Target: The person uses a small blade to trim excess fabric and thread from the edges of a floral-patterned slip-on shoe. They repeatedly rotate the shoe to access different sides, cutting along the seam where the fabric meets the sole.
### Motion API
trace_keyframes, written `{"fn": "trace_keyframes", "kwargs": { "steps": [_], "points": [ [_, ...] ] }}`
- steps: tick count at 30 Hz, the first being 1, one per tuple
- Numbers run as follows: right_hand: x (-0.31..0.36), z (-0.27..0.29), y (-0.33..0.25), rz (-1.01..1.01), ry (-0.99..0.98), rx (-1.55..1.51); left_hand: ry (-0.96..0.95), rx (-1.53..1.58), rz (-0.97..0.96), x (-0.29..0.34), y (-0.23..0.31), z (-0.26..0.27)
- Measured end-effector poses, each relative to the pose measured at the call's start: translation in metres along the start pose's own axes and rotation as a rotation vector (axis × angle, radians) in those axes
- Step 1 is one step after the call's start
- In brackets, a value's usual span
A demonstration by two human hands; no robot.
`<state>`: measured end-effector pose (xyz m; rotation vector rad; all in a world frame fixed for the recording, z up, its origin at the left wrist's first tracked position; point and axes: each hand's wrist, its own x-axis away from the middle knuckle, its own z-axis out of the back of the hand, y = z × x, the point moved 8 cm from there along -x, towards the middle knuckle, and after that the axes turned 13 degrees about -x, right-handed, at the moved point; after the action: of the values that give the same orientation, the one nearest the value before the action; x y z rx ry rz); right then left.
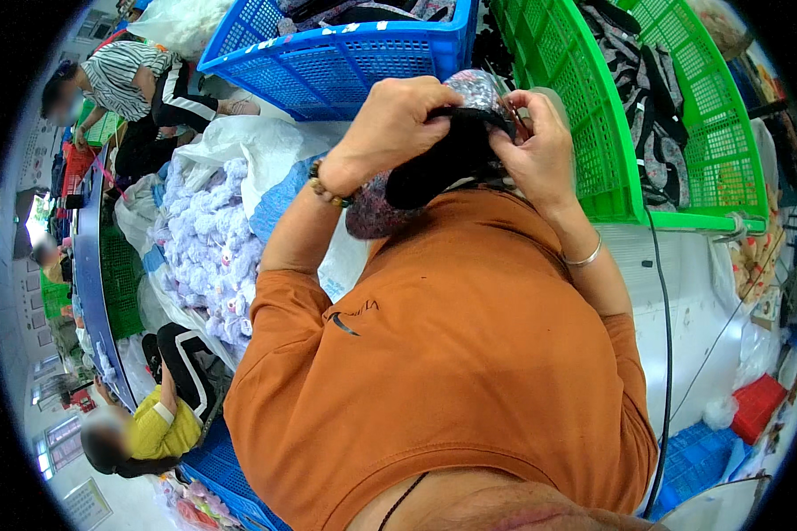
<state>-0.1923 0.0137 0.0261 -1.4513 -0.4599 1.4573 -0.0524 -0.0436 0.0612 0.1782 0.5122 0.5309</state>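
Up in front of my chest, both hands hold a slipper [440,161] with a black sole-shaped face and speckled grey-pink fabric. My left hand [397,117] is closed on its upper left edge, fingers bent over the rim. On the other side, my right hand [540,149] pinches the edge between thumb and fingers. A thin reddish, dark-edged thing shows by the right fingertips, too small to make out. Part of the speckled fabric sticks out below my left wrist, and more of it shows above the hands.
Beyond my hands stands a blue plastic crate [345,75] of dark speckled pieces. A green crate [584,106] at right holds similar ones. Lavender fluffy pieces [205,239] fill a white sack at left. Two people [142,80] [164,416] sit or bend at left. A black cable [666,336] hangs at right.
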Motion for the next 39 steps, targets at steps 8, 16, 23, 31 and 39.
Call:
{"fn": "trace_keyframes", "kwargs": {
  "steps": [8, 16, 23, 31, 39],
  "points": [
    [0.008, -0.024, 0.035, -0.276, -0.32, -0.4, -0.333, 0.171, -0.046, -0.001, -0.022, -0.015],
    [0.025, -0.038, 0.036, -0.577, -0.344, -0.917, -0.364, 1.433, 0.072, 0.021, -0.026, -0.061],
    [0.027, -0.04, 0.043, -0.574, -0.296, -0.883, -0.365, 1.438, 0.097, 0.026, -0.032, -0.07],
    [0.011, -0.021, 0.017, -0.077, -0.228, -0.272, -0.385, 1.376, 0.278, 0.027, -0.037, -0.089],
    [0.004, -0.035, -0.001, 0.129, -0.4, -0.045, -0.424, 1.29, 0.452, 0.031, -0.046, -0.107]
  ]
}}
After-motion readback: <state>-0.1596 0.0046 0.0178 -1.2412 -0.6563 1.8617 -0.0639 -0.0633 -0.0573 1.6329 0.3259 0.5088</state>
